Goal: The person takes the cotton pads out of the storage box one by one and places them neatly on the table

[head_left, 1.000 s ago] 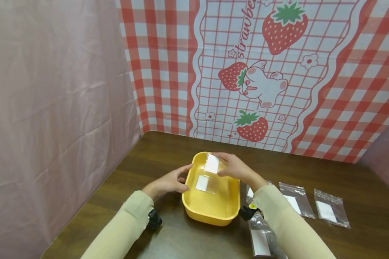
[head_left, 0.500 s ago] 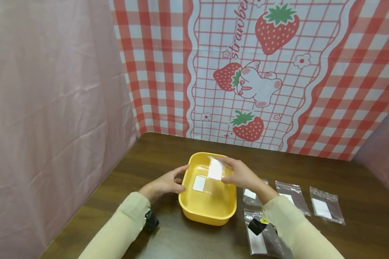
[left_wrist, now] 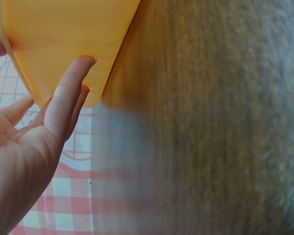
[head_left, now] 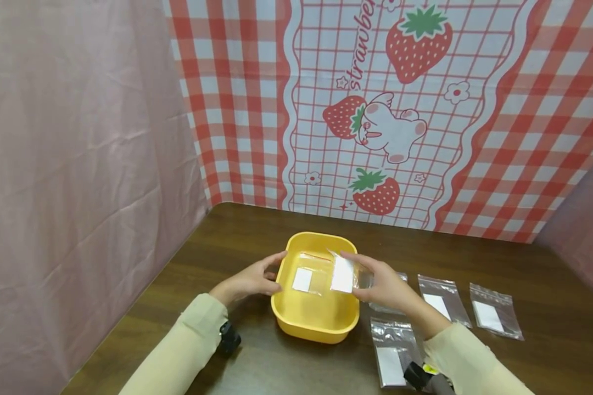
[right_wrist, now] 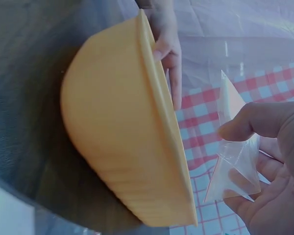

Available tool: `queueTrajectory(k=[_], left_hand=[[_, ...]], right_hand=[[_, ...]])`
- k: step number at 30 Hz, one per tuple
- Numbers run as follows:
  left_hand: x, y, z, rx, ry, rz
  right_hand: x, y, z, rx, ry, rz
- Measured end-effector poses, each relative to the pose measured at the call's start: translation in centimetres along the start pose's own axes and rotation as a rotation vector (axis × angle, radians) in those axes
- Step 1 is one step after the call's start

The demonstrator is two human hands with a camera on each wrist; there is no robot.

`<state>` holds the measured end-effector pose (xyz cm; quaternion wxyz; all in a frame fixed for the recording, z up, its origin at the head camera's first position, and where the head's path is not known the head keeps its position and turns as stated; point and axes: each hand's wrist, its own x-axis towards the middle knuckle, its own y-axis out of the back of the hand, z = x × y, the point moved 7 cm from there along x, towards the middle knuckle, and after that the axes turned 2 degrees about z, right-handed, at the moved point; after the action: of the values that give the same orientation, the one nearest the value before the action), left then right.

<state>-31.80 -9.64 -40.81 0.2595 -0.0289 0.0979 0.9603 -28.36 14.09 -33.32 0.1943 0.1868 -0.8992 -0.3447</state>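
A yellow plastic basin [head_left: 317,333] stands on the brown table. At its left side is my left hand [head_left: 246,282], fingers spread and fingertips at the rim; the left wrist view shows the fingers [left_wrist: 63,98] fairly straight along the outer wall. Over the basin's right side, my right hand [head_left: 386,285] pinches a small clear plastic bag [head_left: 343,274] with a white card inside. In the right wrist view this bag [right_wrist: 231,105] hangs tilted between thumb and fingers, above the rim. Inside the basin lies another clear bag with a white card [head_left: 302,280].
Right of the basin, several clear zip bags with white cards lie on the table: one in front [head_left: 390,365], one further back [head_left: 437,304], one at far right [head_left: 494,317] and one partly behind my right hand [head_left: 386,309]. A pink curtain [head_left: 89,164] borders the left.
My right hand has moved the pinched bag right and slightly nearer, from the basin's far end towards its right rim. My left hand keeps its place at the left rim.
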Motion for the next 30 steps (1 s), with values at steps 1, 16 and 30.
queueTrajectory(k=[1,16,30], left_hand=[[0.0,0.0,0.0,0.0,-0.001,-0.002],[-0.1,0.1,0.0,-0.008,0.012,0.013],[0.0,-0.1,0.0,-0.006,-0.004,-0.006]], right_hand=[[-0.3,0.0,0.0,-0.001,0.006,0.006],[-6.5,1.5,1.9,-0.032,0.11,0.117],[-12.3,3.1,3.4,-0.154,0.139,0.12]])
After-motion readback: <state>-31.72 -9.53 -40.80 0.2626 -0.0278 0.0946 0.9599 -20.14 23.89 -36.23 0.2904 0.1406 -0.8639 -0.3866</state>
